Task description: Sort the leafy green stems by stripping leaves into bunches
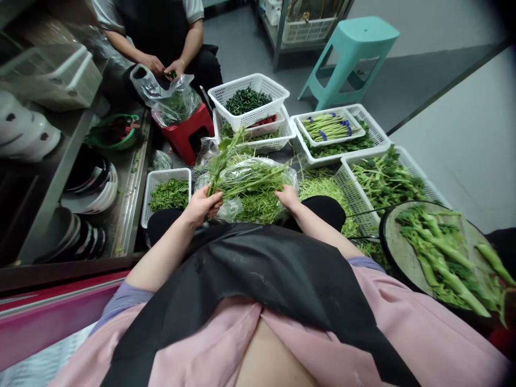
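My left hand (203,205) is closed round a bunch of leafy green stems (220,161) that stand up above it. At the right end of some long thin stems (258,180), my right hand (287,198) has its fingers pinched together on them. Below and between both hands lies a clear plastic bag (292,174) opened wide, with cut greens (262,207) in it. A small white basket (145,201) of green leaves is left of my left hand. Pale green trimmings (326,192) are heaped to the right of my right hand.
Ahead are stacked white baskets (278,92) of green and red vegetables. More baskets (437,196) and a round board (389,236) with thick stalks stand right. A person (151,24) works behind a red stool (177,134). A turquoise stool (366,29) is farther back; metal shelving (131,215) borders the left.
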A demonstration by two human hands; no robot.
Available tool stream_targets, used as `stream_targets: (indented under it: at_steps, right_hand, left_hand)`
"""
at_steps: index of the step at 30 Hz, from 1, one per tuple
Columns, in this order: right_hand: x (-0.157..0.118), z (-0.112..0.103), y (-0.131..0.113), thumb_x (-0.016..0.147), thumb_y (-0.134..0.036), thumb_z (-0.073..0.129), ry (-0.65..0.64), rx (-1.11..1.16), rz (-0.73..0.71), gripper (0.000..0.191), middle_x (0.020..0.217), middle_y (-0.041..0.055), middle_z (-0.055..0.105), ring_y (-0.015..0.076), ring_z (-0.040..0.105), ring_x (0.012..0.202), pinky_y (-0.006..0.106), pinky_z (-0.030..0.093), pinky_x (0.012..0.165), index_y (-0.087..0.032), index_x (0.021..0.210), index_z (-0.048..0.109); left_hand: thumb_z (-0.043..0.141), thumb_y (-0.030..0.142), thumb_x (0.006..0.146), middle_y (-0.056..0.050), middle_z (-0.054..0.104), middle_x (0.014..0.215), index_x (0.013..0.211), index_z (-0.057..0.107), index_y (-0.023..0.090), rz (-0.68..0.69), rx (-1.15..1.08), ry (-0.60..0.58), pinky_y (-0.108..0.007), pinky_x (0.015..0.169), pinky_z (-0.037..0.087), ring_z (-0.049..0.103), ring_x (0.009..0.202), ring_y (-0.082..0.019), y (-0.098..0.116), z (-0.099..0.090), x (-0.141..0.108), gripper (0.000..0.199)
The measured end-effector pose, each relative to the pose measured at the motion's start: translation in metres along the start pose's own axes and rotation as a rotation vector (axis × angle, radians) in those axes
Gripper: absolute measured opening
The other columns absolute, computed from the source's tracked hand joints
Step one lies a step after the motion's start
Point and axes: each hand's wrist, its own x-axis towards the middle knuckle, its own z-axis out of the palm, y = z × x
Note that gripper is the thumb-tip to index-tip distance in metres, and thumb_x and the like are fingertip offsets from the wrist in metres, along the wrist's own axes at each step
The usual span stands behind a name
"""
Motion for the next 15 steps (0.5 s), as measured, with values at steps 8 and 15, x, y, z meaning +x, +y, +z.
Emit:
stream_targets:
  at_steps: [8, 15]
  right_hand:
    - [-0.015, 0.017, -0.012, 0.079, -0.046, 0.069, -0.261, -0.289, -0.078, 0.038, 0.103, 0.0215, 0.069, 0.0268, 0.066, 0.095, 0.030, 0.047, 0.075, -0.010, 0.091, 0.070]
    - [-0.038, -0.032, -0.043, 0.079, -0.048, 0.060, -0.129, 0.710, -0.236, 0.037, 0.055, -0.0048, 0.050, 0.0085, 0.039, 0.045, 0.023, 0.031, 0.046, -0.018, 0.101, 0.064]
  left_hand:
    - [0.080, 0.043, 0.066, 0.010, 0.044, 0.051, 0.081, 0.037, 0.022, 0.071, -0.021, 0.064, -0.014, 0.034, 0.019, 0.030, 0.033, -0.002, 0.006, -0.016, -0.006, 0.050]
    - [0.080, 0.043, 0.066, 0.009, 0.045, 0.049, 0.079, 0.039, 0.021, 0.092, 0.013, 0.031, -0.015, 0.034, 0.021, 0.032, 0.034, -0.003, -0.008, -0.014, -0.001, 0.049]
